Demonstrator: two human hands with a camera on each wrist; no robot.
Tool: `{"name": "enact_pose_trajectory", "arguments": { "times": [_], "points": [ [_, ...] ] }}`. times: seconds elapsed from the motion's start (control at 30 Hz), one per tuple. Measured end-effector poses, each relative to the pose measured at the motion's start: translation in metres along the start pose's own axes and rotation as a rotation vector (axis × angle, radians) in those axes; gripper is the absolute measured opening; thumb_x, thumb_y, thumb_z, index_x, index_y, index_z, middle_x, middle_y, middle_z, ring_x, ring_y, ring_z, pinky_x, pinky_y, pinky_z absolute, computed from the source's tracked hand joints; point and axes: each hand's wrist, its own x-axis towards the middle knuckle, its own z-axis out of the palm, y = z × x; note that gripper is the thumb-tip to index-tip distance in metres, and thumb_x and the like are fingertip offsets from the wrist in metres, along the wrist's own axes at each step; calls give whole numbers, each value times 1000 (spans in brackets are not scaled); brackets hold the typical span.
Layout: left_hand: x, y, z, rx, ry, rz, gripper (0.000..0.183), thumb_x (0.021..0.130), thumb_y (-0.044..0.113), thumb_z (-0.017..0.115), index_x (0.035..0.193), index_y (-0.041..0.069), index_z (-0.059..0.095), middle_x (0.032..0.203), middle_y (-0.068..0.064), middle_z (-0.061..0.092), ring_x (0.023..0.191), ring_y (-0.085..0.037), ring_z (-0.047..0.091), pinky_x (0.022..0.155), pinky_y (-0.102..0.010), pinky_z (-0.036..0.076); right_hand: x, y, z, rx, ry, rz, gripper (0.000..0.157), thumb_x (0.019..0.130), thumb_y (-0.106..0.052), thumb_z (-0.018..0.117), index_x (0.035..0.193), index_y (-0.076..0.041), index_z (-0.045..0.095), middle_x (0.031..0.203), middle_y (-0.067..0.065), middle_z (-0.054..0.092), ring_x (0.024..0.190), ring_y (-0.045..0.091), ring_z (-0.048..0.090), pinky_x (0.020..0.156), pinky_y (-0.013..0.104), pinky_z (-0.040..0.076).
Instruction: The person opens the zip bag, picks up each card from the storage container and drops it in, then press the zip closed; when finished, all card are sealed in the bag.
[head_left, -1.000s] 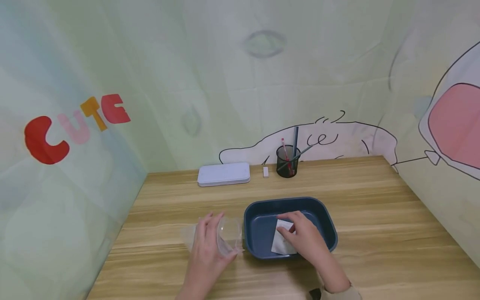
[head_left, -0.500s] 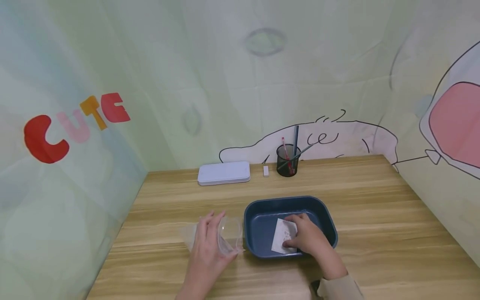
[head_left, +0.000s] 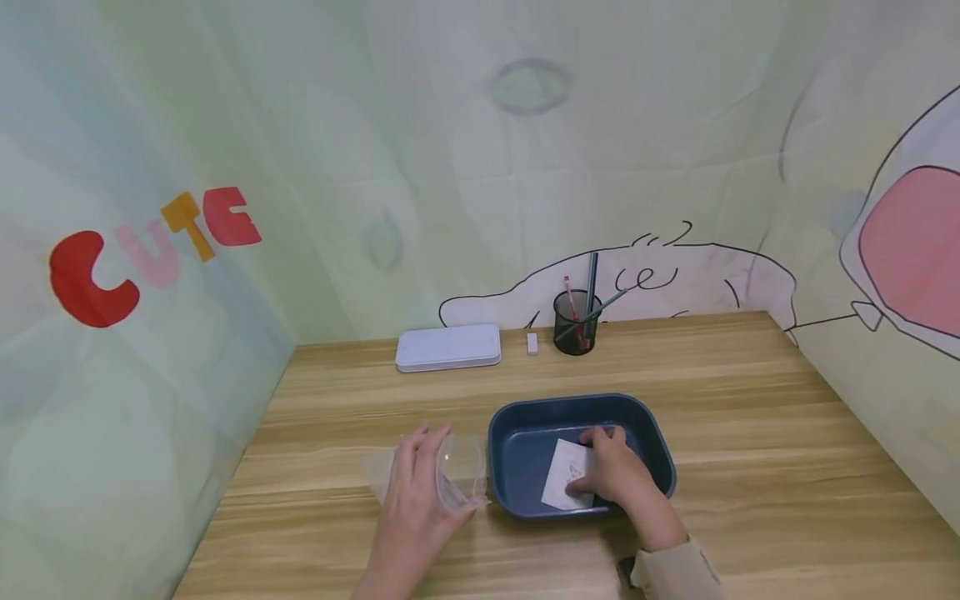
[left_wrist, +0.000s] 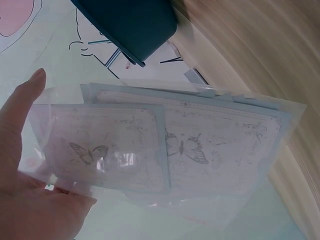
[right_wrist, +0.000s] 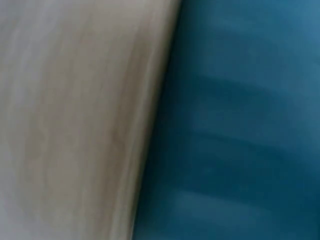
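My left hand [head_left: 416,496] holds a clear plastic bag [head_left: 462,468] on its side, its mouth spread toward the tray. In the left wrist view, the thumb and fingers of the left hand [left_wrist: 25,165] grip the bag's edges. Inside it are pale cards [left_wrist: 220,135] with grey-blue borders and butterfly prints, partly overlapping. My right hand [head_left: 622,475] reaches into the dark blue tray [head_left: 513,458]. Its curved fingers and thumb grip a white printed card [head_left: 564,475] there, covering the card's right side. The right wrist view shows only the blurred tray wall [right_wrist: 235,125] and table.
At the back of the wooden table [head_left: 750,400] lie a white flat case [head_left: 448,348] and a small white eraser [head_left: 532,343]. Beside them stands a black mesh pen cup [head_left: 574,329] with pencils. A printed cloth [head_left: 337,167] hangs behind.
My right hand has lowered onto the card and moved slightly right, its fingers now around the card. The card has turned a little. The left hand and bag have stayed in place.
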Motion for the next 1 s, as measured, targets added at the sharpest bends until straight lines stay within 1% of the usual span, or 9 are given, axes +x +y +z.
{"name": "enact_pose_trajectory", "arguments": {
  "times": [0.1, 0.2, 0.33, 0.43, 0.53, 0.63, 0.7, 0.83, 1.0],
  "points": [
    [0, -1, 0, -4, -3, 2, 99, 48, 16, 93, 135, 4, 48, 115, -12, 47, 124, -32, 45, 101, -45, 44, 1, -1, 1, 13, 12, 14, 68, 55, -28, 94, 110, -6, 58, 115, 28, 43, 84, 34, 55, 74, 48, 52],
    [0, -1, 1, -1, -5, 0, 99, 48, 17, 93, 135, 4, 48, 114, -11, 47, 124, -32, 45, 101, -45, 44, 2, -2, 1, 31, 34, 30, 67, 56, -27, 93, 108, -6, 58, 109, 23, 43, 81, 31, 53, 70, 44, 51],
    [0, -1, 2, 8, -1, 7, 100, 48, 17, 93, 136, 5, 48, 114, -11, 47, 124, -32, 45, 100, -45, 44, 3, -3, 0, 47, 72, 32, 60, 60, -26, 92, 107, -7, 57, 102, 15, 48, 81, 28, 52, 67, 40, 50],
    [0, -1, 2, 4, 0, 8, 100, 47, 16, 94, 136, 6, 48, 115, -11, 47, 125, -31, 45, 101, -45, 44, 2, -4, -3, 49, 110, 15, 50, 67, -24, 88, 104, -9, 59, 96, 9, 57, 79, 24, 52, 64, 38, 49],
    [0, -1, 2, 6, 3, 10, 100, 47, 16, 94, 136, 6, 48, 115, -11, 47, 125, -31, 45, 101, -44, 44, 0, -5, -7, 56, 154, -9, 35, 74, -22, 83, 101, -12, 64, 91, 4, 64, 74, 20, 53, 61, 34, 48],
    [0, -2, 3, 12, 4, 12, 100, 47, 17, 94, 136, 6, 48, 116, -12, 48, 124, -31, 45, 101, -44, 44, -3, -6, -11, 73, 186, -28, 22, 79, -20, 80, 98, -14, 70, 89, 2, 67, 69, 18, 53, 55, 30, 44],
    [0, -2, 3, 9, 4, 12, 100, 48, 17, 94, 136, 6, 47, 116, -12, 48, 124, -31, 45, 101, -44, 44, -4, -7, -14, 88, 202, -37, 17, 80, -20, 78, 96, -16, 73, 88, 0, 68, 66, 16, 52, 51, 29, 41],
    [0, -2, 3, 4, 6, 11, 100, 48, 17, 94, 136, 6, 48, 116, -11, 47, 124, -32, 45, 101, -45, 44, -4, -9, -18, 105, 225, -42, 15, 82, -21, 77, 96, -18, 75, 82, -2, 66, 59, 15, 49, 46, 27, 38],
    [1, -2, 4, 4, 5, 11, 101, 47, 18, 94, 136, 6, 48, 117, -11, 47, 124, -31, 45, 101, -44, 44, -6, -12, -23, 95, 240, -46, 14, 82, -22, 77, 96, -19, 75, 78, -3, 64, 57, 15, 48, 46, 27, 39]
  ]
}}
